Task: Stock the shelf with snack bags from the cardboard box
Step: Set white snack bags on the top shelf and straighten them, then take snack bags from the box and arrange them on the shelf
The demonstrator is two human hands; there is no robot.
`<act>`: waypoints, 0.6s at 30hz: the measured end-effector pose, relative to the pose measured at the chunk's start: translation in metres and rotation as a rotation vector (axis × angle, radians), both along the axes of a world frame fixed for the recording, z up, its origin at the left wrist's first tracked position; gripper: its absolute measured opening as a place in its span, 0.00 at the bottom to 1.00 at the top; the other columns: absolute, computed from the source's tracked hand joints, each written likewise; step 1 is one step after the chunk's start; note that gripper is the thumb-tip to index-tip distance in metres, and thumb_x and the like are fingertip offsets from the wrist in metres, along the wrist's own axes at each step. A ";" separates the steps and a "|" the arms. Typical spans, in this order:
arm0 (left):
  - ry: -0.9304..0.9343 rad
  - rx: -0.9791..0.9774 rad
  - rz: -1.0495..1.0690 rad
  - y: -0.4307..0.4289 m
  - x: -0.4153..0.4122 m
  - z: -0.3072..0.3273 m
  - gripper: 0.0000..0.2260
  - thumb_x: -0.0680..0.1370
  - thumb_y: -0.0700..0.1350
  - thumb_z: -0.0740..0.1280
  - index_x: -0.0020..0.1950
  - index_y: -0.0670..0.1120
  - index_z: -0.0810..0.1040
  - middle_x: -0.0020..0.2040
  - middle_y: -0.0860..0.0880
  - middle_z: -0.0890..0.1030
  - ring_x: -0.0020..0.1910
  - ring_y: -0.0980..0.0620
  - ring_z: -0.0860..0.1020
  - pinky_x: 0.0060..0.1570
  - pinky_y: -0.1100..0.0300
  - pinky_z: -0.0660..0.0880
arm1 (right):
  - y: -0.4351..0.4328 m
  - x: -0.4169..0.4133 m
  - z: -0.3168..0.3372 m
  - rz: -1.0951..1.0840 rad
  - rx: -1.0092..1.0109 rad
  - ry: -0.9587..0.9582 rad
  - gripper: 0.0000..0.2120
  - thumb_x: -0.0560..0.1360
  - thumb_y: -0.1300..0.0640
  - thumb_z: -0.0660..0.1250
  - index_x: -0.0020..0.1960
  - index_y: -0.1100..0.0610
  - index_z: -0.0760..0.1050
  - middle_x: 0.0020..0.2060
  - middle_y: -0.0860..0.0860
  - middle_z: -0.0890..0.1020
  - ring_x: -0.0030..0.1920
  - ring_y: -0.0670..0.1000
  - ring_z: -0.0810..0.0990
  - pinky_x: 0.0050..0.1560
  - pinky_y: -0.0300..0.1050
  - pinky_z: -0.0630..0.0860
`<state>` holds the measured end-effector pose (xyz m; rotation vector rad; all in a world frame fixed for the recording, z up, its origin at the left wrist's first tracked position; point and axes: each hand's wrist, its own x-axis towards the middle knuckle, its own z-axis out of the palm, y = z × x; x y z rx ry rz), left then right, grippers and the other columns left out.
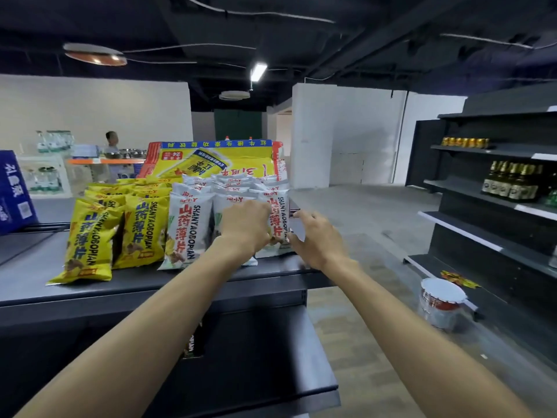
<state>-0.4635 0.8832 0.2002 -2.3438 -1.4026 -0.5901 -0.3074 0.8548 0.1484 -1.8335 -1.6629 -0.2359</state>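
Rows of yellow snack bags (pixel 90 236) and white snack bags (pixel 188 224) stand on the dark top shelf (pixel 126 285). Both my hands are at the rightmost white bag (pixel 278 215), near the shelf's right end. My left hand (pixel 244 224) grips that bag's left side with curled fingers. From the right, my right hand (pixel 316 239) pinches its lower right edge. A yellow and red cardboard box (pixel 217 159) lies behind the rows. Another bag (pixel 190 342) shows partly on the shelf below.
A blue carton (pixel 13 191) stands at the shelf's left end. Across the aisle, dark shelving (pixel 488 224) holds bottles (pixel 512 182) and cans (pixel 464 142). A white bucket (pixel 441 303) sits on the floor at right. A person (pixel 112 146) stands far back left.
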 end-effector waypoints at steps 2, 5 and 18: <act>0.014 0.002 -0.019 -0.009 0.025 -0.001 0.09 0.74 0.47 0.70 0.54 0.49 0.77 0.51 0.46 0.81 0.50 0.43 0.80 0.44 0.54 0.75 | -0.013 0.024 0.001 -0.030 -0.015 -0.042 0.16 0.78 0.49 0.64 0.63 0.53 0.73 0.58 0.53 0.79 0.57 0.57 0.78 0.54 0.51 0.76; 0.040 -0.007 -0.070 -0.026 0.063 -0.015 0.11 0.75 0.47 0.68 0.56 0.48 0.77 0.54 0.46 0.80 0.53 0.43 0.80 0.47 0.52 0.74 | -0.035 0.068 -0.004 -0.093 -0.035 -0.071 0.14 0.78 0.48 0.64 0.60 0.52 0.76 0.55 0.50 0.81 0.55 0.54 0.79 0.53 0.49 0.76; 0.135 -0.090 -0.338 -0.100 0.235 -0.134 0.08 0.76 0.43 0.64 0.54 0.46 0.74 0.53 0.47 0.74 0.52 0.43 0.76 0.36 0.55 0.62 | -0.128 0.219 -0.111 -0.177 -0.339 -0.116 0.12 0.76 0.46 0.63 0.56 0.50 0.75 0.51 0.48 0.82 0.54 0.56 0.80 0.50 0.49 0.75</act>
